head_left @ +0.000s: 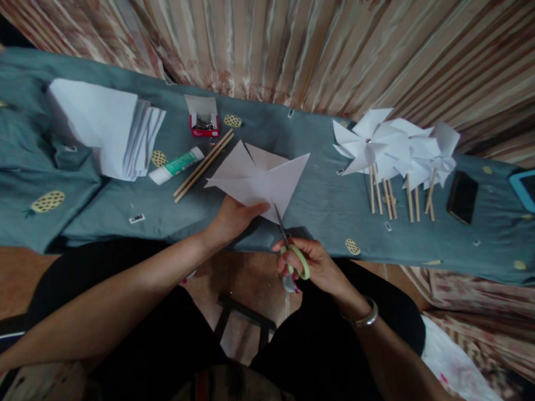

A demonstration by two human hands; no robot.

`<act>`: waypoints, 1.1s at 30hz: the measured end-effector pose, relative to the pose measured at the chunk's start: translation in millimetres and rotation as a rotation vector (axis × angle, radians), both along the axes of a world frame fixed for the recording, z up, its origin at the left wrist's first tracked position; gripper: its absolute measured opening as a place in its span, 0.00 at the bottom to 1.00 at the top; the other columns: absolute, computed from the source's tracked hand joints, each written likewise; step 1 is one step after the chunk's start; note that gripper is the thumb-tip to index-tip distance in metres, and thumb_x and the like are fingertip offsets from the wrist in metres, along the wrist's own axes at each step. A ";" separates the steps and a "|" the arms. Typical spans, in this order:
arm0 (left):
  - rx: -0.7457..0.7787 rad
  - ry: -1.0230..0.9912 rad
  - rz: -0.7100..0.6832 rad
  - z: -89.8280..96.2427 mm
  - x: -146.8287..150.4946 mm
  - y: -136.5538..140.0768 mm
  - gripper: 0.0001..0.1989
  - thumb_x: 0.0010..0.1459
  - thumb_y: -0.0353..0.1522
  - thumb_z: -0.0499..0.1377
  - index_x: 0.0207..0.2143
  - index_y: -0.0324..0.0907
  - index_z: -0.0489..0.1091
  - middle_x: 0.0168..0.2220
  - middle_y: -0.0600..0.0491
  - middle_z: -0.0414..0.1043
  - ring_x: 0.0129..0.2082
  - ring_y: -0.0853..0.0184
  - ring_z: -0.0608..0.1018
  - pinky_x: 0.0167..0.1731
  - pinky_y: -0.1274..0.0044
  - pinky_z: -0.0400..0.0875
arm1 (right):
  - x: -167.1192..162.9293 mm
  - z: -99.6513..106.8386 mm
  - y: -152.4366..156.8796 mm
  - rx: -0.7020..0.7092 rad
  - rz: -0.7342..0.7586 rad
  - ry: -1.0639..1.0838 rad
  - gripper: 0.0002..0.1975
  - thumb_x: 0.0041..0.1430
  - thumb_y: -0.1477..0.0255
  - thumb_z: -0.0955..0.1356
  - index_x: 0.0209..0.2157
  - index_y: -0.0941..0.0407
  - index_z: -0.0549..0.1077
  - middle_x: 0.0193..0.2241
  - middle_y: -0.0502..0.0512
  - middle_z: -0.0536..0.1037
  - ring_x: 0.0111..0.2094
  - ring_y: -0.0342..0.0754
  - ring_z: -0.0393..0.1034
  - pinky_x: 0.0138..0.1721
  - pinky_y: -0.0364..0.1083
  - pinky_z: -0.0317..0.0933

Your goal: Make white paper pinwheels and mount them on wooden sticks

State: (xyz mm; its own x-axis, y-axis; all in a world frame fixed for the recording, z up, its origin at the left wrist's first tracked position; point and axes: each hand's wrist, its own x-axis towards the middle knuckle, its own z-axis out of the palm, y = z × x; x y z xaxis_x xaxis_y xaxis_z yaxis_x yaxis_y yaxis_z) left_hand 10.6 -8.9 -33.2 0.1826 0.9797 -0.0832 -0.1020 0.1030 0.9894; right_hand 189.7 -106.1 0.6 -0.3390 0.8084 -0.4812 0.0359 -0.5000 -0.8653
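Observation:
A white sheet of paper (pixel 259 180) with slits running in from its corners lies in front of me near the table's front edge. My left hand (pixel 238 217) grips its near edge, thumb on top and the other fingers hidden beneath. In my right hand (pixel 307 260) is a pair of scissors (pixel 299 261) with light green handles, fingers through the loops. The blades reach the paper's near corner, to the right of my left thumb. Whether the blades are parted is hard to make out.
Left of the paper lie wooden sticks (pixel 202 165), a glue stick (pixel 177 165), a red box of metal pins (pixel 204 117) and stacked white paper (pixel 98 127). On the right are several paper pinwheels (pixel 396 143) on sticks, a black phone (pixel 463 197) and a blue-framed device (pixel 531 189). A curtain hangs behind.

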 end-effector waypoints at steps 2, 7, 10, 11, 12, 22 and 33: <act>-0.002 -0.009 0.010 -0.7 0.1 0.4 0.21 0.43 0.35 0.66 0.41 0.39 0.70 0.43 0.46 0.77 0.44 0.59 0.77 0.53 0.64 0.69 | -0.1 -0.4 -0.2 0.002 -0.002 -0.001 0.22 0.53 0.52 0.71 0.38 0.57 0.73 0.24 0.49 0.76 0.22 0.39 0.69 0.22 0.38 0.63; -0.026 -0.001 0.020 -1.1 0.6 0.4 0.18 0.43 0.36 0.66 0.38 0.42 0.71 0.42 0.47 0.78 0.43 0.59 0.77 0.52 0.64 0.69 | -0.4 -0.1 -0.1 0.002 0.000 0.015 0.22 0.54 0.53 0.71 0.38 0.57 0.73 0.23 0.48 0.75 0.20 0.37 0.67 0.20 0.38 0.61; -0.025 -0.017 0.007 2.1 0.6 -0.2 0.17 0.43 0.36 0.66 0.38 0.42 0.71 0.44 0.48 0.77 0.44 0.59 0.77 0.54 0.64 0.68 | -0.2 -0.5 0.2 0.003 -0.004 0.028 0.21 0.53 0.54 0.72 0.37 0.57 0.73 0.24 0.48 0.75 0.20 0.38 0.68 0.21 0.38 0.62; -0.031 -0.019 0.001 3.3 0.6 -0.3 0.18 0.43 0.36 0.66 0.38 0.42 0.71 0.44 0.48 0.77 0.45 0.59 0.77 0.54 0.64 0.67 | -0.2 -0.9 0.2 0.001 -0.006 0.035 0.21 0.53 0.54 0.72 0.38 0.57 0.73 0.24 0.48 0.76 0.20 0.38 0.68 0.21 0.38 0.62; -0.034 -0.021 -0.003 4.2 0.6 -0.3 0.18 0.43 0.36 0.66 0.38 0.42 0.71 0.45 0.48 0.77 0.45 0.59 0.76 0.54 0.64 0.67 | -0.3 -1.4 0.1 -0.002 -0.008 0.041 0.21 0.53 0.54 0.72 0.38 0.57 0.73 0.24 0.48 0.76 0.20 0.38 0.69 0.20 0.38 0.62; -0.027 -0.017 0.006 1.5 0.2 0.4 0.20 0.43 0.36 0.66 0.41 0.41 0.70 0.44 0.47 0.77 0.44 0.58 0.77 0.53 0.63 0.68 | -1.5 -2.0 -0.1 -0.018 -0.032 0.052 0.21 0.52 0.54 0.72 0.38 0.57 0.73 0.22 0.47 0.76 0.19 0.38 0.68 0.18 0.37 0.61; -0.012 0.023 -0.010 2.0 -0.1 0.1 0.19 0.45 0.37 0.66 0.41 0.43 0.71 0.45 0.48 0.77 0.46 0.57 0.77 0.52 0.64 0.69 | -2.3 0.0 1.0 -0.014 -0.048 0.043 0.22 0.49 0.53 0.73 0.35 0.57 0.73 0.21 0.47 0.75 0.19 0.38 0.68 0.18 0.37 0.61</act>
State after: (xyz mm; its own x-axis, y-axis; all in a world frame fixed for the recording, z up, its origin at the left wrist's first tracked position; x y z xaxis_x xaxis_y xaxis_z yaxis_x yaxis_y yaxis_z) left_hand 10.4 -8.8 -31.2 0.1907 0.9766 -0.0993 -0.0782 0.1159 0.9902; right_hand 187.5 -105.1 0.6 -0.3206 0.8174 -0.4786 -0.0259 -0.5126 -0.8582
